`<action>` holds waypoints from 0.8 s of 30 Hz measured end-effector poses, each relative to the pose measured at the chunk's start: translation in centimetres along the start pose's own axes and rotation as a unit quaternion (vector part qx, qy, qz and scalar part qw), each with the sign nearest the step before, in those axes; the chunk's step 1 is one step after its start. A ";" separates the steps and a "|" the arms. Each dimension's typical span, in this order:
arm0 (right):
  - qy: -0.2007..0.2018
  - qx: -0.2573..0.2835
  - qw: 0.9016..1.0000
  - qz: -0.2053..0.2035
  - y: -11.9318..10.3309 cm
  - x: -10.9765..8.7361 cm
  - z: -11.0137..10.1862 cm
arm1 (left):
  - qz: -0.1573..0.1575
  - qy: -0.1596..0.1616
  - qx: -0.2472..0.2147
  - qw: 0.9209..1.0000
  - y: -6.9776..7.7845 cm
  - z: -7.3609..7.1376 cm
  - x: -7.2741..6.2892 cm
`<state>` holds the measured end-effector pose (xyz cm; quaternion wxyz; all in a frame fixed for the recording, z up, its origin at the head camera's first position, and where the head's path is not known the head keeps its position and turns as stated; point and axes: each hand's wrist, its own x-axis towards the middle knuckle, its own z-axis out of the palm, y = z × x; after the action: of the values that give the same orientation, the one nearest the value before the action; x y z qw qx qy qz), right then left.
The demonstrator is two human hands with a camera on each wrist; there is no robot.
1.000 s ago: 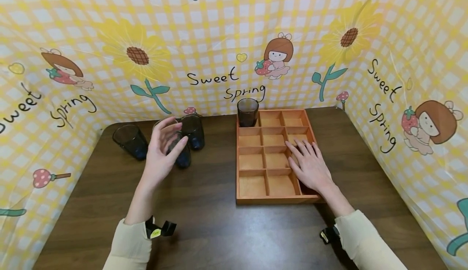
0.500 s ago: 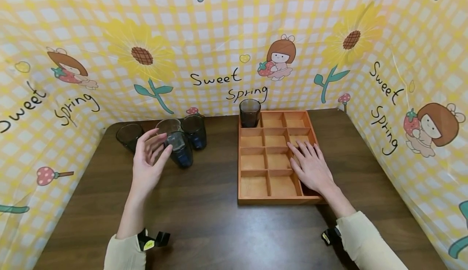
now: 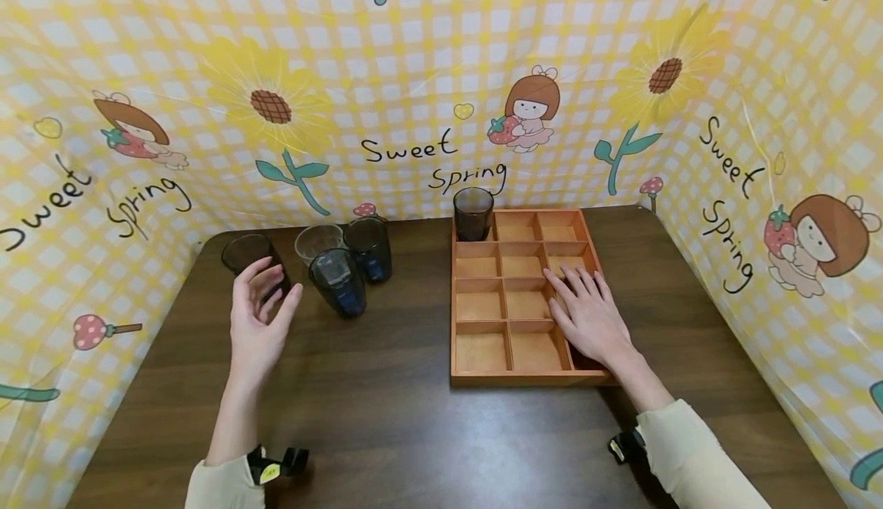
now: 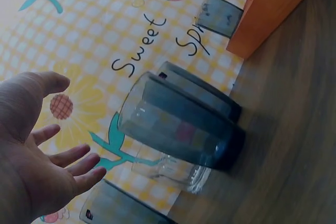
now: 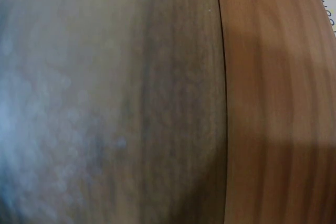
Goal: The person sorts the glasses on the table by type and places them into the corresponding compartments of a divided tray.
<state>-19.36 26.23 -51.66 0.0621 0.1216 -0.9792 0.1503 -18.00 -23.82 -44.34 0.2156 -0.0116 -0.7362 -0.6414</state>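
My left hand (image 3: 257,329) hovers with fingers loosely bent in front of the leftmost dark glass (image 3: 243,247), partly covering it in the head view. Nothing is in its grasp, and the left wrist view shows the palm and spread fingers apart from the glasses. Right of that hand stand a dark blue-grey glass (image 3: 338,285), a clear glass (image 3: 316,239) behind it and another dark glass (image 3: 371,250). My right hand (image 3: 588,319) rests on the right side of an orange wooden divided box (image 3: 527,379). One dark glass (image 3: 473,215) stands upright in the box's far left compartment.
The brown wooden table (image 3: 386,432) runs back to a yellow checked cloth (image 3: 414,72) that rises behind and at both sides. The right wrist view holds only the tabletop (image 5: 173,77) and the wooden box side (image 5: 273,103).
My left hand has moved left and lower, away from the middle glasses toward the leftmost one, uncovering the clear glass. The right hand stays on the box.
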 end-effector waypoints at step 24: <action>0.002 -0.003 1.000 0.000 0.2 0.0 0.1 | -0.162 0.052 0.036 0.985 -5.9 -5.3 4.3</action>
<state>-19.44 26.34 -51.77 0.0646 0.1213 -0.9794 0.1479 -22.01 -31.00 -48.01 0.1472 0.1491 -0.7388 -0.6406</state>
